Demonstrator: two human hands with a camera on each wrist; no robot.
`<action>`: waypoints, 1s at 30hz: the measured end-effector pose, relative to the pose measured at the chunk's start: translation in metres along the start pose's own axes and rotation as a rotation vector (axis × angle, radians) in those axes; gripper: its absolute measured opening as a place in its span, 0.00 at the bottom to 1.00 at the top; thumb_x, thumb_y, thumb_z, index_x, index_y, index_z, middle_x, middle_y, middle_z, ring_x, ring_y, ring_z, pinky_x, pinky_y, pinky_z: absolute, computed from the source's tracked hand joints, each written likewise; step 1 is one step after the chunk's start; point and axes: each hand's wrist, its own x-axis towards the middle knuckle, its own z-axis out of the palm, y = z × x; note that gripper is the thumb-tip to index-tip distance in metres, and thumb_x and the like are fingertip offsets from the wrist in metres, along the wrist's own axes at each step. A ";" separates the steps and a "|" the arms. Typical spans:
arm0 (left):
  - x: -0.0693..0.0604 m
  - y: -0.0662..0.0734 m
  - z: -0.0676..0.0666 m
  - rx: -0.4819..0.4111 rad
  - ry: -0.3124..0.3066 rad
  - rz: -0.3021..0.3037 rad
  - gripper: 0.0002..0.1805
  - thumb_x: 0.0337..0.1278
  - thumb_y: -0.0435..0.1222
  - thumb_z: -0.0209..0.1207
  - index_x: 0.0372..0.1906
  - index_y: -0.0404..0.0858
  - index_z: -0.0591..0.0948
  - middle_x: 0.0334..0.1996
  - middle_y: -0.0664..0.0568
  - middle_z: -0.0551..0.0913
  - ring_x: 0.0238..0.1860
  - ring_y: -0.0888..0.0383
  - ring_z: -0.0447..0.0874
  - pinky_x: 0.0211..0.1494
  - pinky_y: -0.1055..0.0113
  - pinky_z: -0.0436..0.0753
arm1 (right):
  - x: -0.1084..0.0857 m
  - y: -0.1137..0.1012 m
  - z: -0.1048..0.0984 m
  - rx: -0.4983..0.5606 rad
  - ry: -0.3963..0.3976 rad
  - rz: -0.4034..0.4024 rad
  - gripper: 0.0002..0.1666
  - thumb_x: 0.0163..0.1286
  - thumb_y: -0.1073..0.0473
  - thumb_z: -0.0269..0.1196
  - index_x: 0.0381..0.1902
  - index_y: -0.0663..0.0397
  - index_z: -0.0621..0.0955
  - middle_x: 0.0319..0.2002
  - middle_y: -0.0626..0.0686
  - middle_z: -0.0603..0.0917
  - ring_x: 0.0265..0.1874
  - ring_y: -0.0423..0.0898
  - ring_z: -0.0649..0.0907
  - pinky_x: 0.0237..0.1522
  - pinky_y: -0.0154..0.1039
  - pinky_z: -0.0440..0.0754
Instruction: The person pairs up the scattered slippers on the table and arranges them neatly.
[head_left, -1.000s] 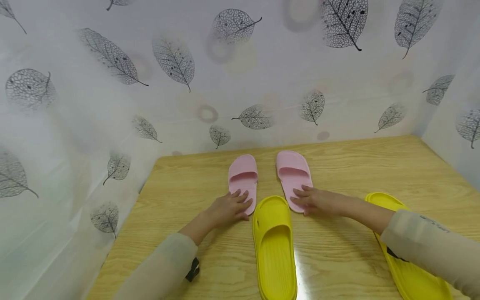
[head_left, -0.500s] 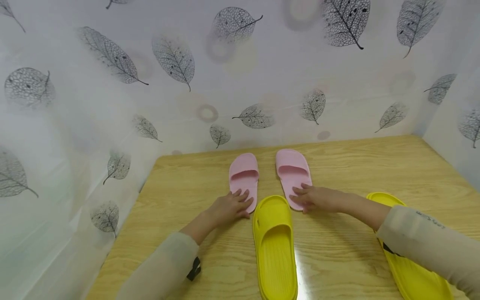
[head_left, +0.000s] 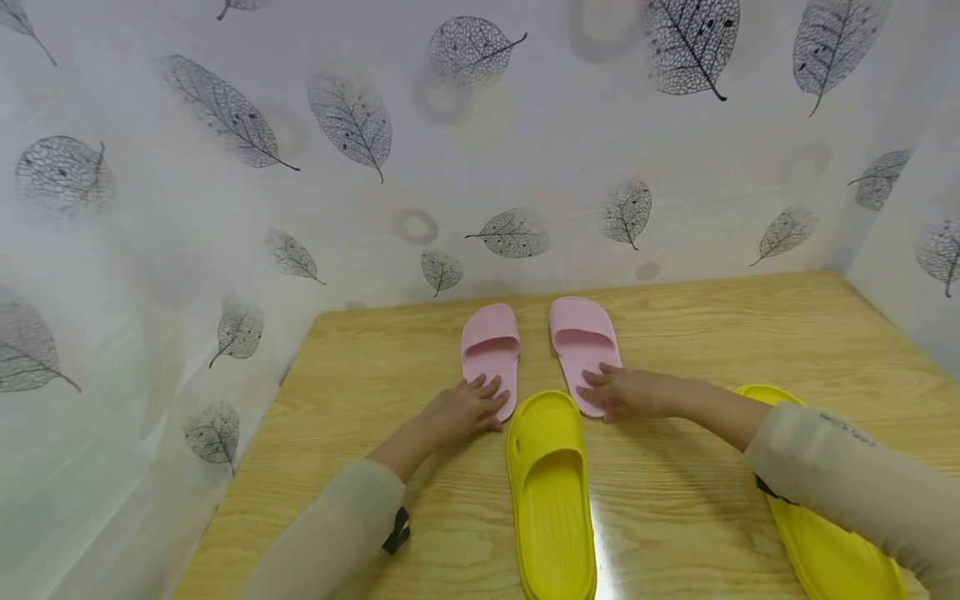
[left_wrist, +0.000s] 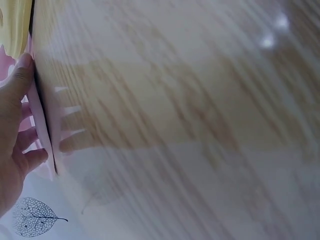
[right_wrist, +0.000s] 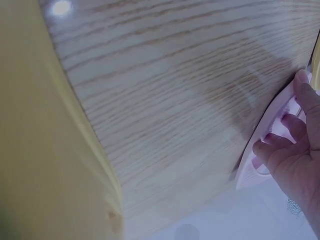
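Observation:
Two pink slippers lie side by side on the wood-grain surface, toes toward the back wall. My left hand [head_left: 461,412] rests on the heel part of the left pink slipper [head_left: 491,323], fingers spread over the insole and thumb at the heel edge. On the heel of the right pink slipper [head_left: 581,315] lies my right hand [head_left: 630,392], its fingers loosely bent and touching the insole. In the right wrist view the thumb [right_wrist: 302,82] meets the heel rim. Between the hands, closer to me, is a yellow slipper [head_left: 553,525], its toe near both pink heels.
A second yellow slipper [head_left: 840,542] lies at the right, partly under my right sleeve [head_left: 847,483]. Leaf-patterned sheeting [head_left: 525,150] rises behind the wood-grain surface [head_left: 712,333] and along both sides. Dark straps show beneath both sleeves.
Both pink slippers have shifted slightly toward the back wall and a little closer together, with my hands moving along on them. The middle yellow slipper stays in place.

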 end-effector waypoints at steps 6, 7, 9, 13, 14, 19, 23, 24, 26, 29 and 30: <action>0.006 -0.002 0.001 -0.005 -0.016 -0.010 0.30 0.66 0.53 0.48 0.69 0.45 0.66 0.70 0.45 0.60 0.70 0.43 0.58 0.70 0.49 0.61 | 0.003 0.001 -0.003 -0.003 -0.001 -0.001 0.30 0.65 0.59 0.62 0.61 0.69 0.71 0.61 0.77 0.65 0.59 0.81 0.61 0.59 0.67 0.64; 0.007 -0.003 0.001 -0.008 -0.017 -0.007 0.30 0.66 0.53 0.48 0.69 0.45 0.66 0.70 0.45 0.60 0.70 0.43 0.58 0.70 0.49 0.60 | 0.003 0.002 -0.003 -0.005 -0.002 -0.001 0.30 0.65 0.59 0.62 0.61 0.69 0.71 0.61 0.77 0.65 0.59 0.81 0.61 0.59 0.67 0.64; 0.009 -0.003 0.000 -0.010 -0.020 0.000 0.30 0.66 0.52 0.48 0.68 0.44 0.66 0.70 0.45 0.60 0.70 0.42 0.58 0.69 0.48 0.61 | 0.004 0.002 -0.004 -0.008 0.001 -0.008 0.29 0.65 0.59 0.62 0.61 0.70 0.72 0.61 0.78 0.65 0.59 0.81 0.61 0.58 0.67 0.64; 0.011 -0.004 -0.003 -0.012 -0.035 -0.004 0.30 0.66 0.52 0.48 0.68 0.44 0.66 0.70 0.45 0.60 0.70 0.42 0.58 0.70 0.49 0.60 | 0.007 0.004 -0.005 -0.012 -0.002 -0.019 0.29 0.65 0.60 0.61 0.61 0.71 0.71 0.61 0.78 0.65 0.59 0.81 0.61 0.59 0.67 0.63; 0.011 -0.004 -0.004 -0.018 -0.038 -0.007 0.30 0.66 0.52 0.48 0.69 0.44 0.66 0.70 0.45 0.60 0.70 0.42 0.57 0.70 0.49 0.60 | 0.007 0.003 -0.006 -0.015 -0.003 -0.019 0.29 0.65 0.61 0.61 0.61 0.71 0.71 0.60 0.78 0.65 0.58 0.81 0.61 0.59 0.67 0.64; 0.013 -0.004 -0.005 -0.042 -0.041 -0.013 0.30 0.66 0.52 0.49 0.69 0.44 0.66 0.70 0.45 0.60 0.71 0.43 0.57 0.70 0.49 0.59 | 0.010 0.004 -0.007 -0.032 -0.018 -0.011 0.29 0.64 0.62 0.62 0.61 0.70 0.72 0.60 0.77 0.66 0.58 0.82 0.61 0.58 0.67 0.64; 0.014 -0.005 -0.004 -0.048 -0.031 -0.016 0.30 0.65 0.52 0.50 0.68 0.44 0.66 0.70 0.44 0.60 0.70 0.42 0.57 0.70 0.47 0.60 | 0.013 0.005 -0.007 -0.019 -0.024 -0.009 0.28 0.64 0.63 0.61 0.61 0.69 0.72 0.61 0.77 0.66 0.59 0.81 0.61 0.59 0.67 0.63; 0.014 -0.005 -0.004 -0.051 -0.027 -0.015 0.30 0.65 0.51 0.50 0.68 0.43 0.67 0.70 0.43 0.60 0.70 0.41 0.57 0.69 0.47 0.60 | 0.014 0.005 -0.007 -0.013 -0.026 -0.009 0.29 0.64 0.63 0.61 0.61 0.69 0.71 0.61 0.77 0.65 0.59 0.81 0.60 0.59 0.67 0.62; 0.014 -0.004 -0.003 -0.059 -0.021 -0.013 0.30 0.65 0.50 0.50 0.68 0.42 0.67 0.70 0.42 0.60 0.70 0.40 0.57 0.69 0.46 0.60 | 0.014 0.005 -0.007 0.002 -0.029 -0.008 0.29 0.65 0.62 0.61 0.62 0.69 0.71 0.62 0.77 0.64 0.60 0.80 0.59 0.61 0.67 0.60; 0.015 -0.004 -0.003 -0.063 -0.024 -0.009 0.30 0.66 0.50 0.49 0.68 0.42 0.67 0.70 0.42 0.60 0.71 0.40 0.55 0.69 0.46 0.59 | 0.015 0.006 -0.007 0.036 -0.034 0.001 0.29 0.65 0.62 0.60 0.62 0.69 0.70 0.63 0.76 0.63 0.62 0.80 0.57 0.62 0.68 0.57; 0.015 -0.003 -0.003 -0.069 -0.025 -0.010 0.30 0.66 0.50 0.49 0.68 0.42 0.67 0.70 0.42 0.60 0.71 0.40 0.55 0.69 0.45 0.59 | 0.014 0.007 -0.007 0.045 -0.035 0.004 0.29 0.66 0.62 0.60 0.62 0.69 0.70 0.63 0.76 0.63 0.62 0.79 0.57 0.62 0.68 0.56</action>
